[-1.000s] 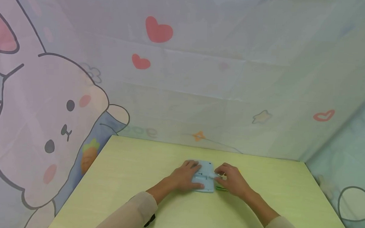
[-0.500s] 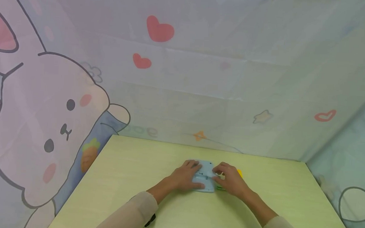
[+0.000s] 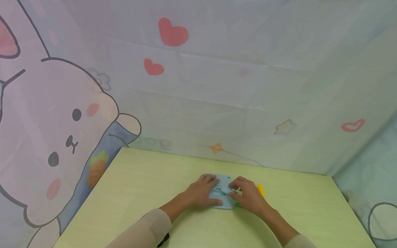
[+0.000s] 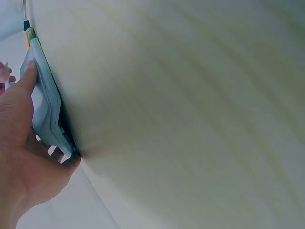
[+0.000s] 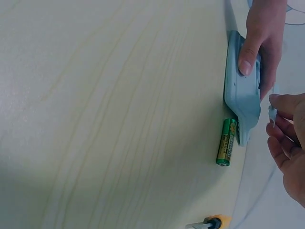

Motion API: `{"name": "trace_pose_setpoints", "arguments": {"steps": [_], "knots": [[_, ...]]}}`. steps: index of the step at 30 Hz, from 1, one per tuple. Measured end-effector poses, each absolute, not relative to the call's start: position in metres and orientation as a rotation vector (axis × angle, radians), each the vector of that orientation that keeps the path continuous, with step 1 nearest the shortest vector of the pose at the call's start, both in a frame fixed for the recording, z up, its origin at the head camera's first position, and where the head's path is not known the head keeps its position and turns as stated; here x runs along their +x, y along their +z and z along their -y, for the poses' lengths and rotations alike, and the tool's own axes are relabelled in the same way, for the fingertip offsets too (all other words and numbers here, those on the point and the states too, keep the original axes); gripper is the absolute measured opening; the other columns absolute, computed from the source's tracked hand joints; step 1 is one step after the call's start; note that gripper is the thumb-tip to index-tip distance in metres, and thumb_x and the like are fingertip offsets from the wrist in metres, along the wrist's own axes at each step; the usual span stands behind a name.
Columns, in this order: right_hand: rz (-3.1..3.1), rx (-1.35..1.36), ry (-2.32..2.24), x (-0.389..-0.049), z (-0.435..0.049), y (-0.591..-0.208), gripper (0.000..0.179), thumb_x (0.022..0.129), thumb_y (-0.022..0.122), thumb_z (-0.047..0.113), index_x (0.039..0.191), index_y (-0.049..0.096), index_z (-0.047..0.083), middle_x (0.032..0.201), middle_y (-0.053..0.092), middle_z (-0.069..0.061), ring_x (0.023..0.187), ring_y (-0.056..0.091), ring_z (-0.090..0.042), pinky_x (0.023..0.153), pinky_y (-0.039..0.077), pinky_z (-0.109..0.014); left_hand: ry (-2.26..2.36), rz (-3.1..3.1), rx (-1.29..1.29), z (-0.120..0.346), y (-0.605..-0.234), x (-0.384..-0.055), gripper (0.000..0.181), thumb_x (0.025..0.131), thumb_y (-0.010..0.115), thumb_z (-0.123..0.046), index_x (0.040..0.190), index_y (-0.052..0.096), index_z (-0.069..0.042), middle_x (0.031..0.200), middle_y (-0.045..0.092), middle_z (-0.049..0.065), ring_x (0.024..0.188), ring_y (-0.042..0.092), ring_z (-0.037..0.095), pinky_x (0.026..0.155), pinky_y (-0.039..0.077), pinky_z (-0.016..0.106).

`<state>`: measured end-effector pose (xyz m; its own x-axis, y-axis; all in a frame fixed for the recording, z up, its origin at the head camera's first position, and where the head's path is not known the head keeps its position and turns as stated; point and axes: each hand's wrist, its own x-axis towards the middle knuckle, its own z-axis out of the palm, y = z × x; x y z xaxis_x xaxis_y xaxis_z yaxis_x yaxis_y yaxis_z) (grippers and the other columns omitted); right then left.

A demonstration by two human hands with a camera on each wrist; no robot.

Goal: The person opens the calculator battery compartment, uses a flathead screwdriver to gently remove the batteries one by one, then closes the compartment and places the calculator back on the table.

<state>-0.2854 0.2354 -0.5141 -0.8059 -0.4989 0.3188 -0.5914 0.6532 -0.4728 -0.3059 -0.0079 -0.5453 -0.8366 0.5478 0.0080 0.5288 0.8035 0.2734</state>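
A light blue calculator [image 3: 226,202] lies back up on the table, with a battery compartment showing in its back. My left hand [image 3: 201,192] holds it at the left side, thumb along the near part and fingers toward the far edge. Between thumb and fingertips, my right hand [image 3: 252,196] pinches a small pale blue battery cover [image 5: 272,114] above the calculator's right part. Next to the calculator's end, a green battery [image 5: 226,143] rests on the table in the right wrist view. From the head, my right fingers partly hide the cover.
A yellow-handled screwdriver [image 5: 218,222] lies on the table to the right of my right hand. The pale wooden table [image 3: 157,173] meets a printed cloth wall [image 3: 199,102] at its back edge.
My right hand has shifted slightly left with the battery cover, bringing it over the compartment. More of the yellow screwdriver handle shows now. The left hand has stayed in place.
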Motion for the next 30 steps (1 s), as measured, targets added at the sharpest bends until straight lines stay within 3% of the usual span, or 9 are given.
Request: {"name": "trace_pose_setpoints", "arguments": {"steps": [30], "knots": [[2.677, 0.955, 0.874, -0.286, -0.213, -0.521, 0.017, 0.091, 0.084, 0.008, 0.106, 0.076, 0.009, 0.104, 0.069, -0.002, 0.096, 0.069, -0.019, 0.083, 0.06, -0.038, 0.427, -2.91, 0.893, 0.008, -0.545, -0.305, 0.09, 0.096, 0.062, -0.071, 0.164, 0.041, -0.016, 0.169, 0.034, 0.002, 0.155, 0.03, 0.025, 0.102, 0.054, 0.046]]}}
